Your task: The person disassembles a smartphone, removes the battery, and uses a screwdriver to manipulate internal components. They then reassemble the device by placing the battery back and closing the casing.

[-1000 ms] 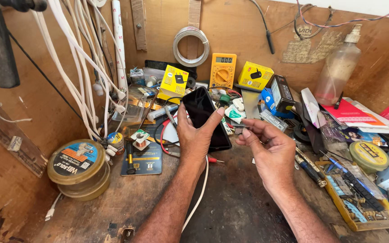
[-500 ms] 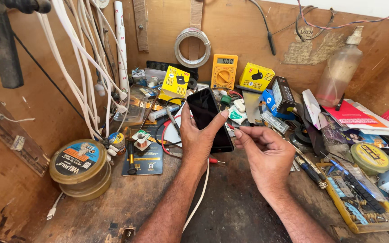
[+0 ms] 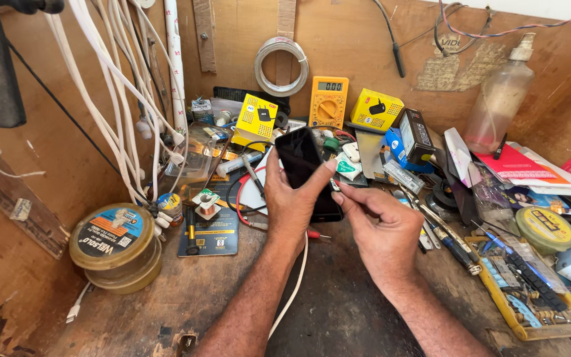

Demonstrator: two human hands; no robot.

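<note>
Smartphone (image 3: 304, 168), dark and upright, gripped at its lower edge by left hand (image 3: 292, 201) above cluttered wooden worktop (image 3: 338, 311), tilted slightly further toward right hand (image 3: 381, 228) than a second ago. Right fingertips pinched on a small metal part, too small to identify, now at the phone's edge. Yellow multimeter (image 3: 328, 99) behind, spray bottle (image 3: 500, 99) far right.

I see a glossy black phone (image 3: 302, 165), its glass smooth. The desk (image 3: 338, 311) is dark, rough, scuffed wood; the back wall (image 3: 358, 46) is matt brown board. The multimeter (image 3: 328, 101) looks like matt yellow plastic, the spray bottle (image 3: 500, 102) cloudy clear plastic.
</note>
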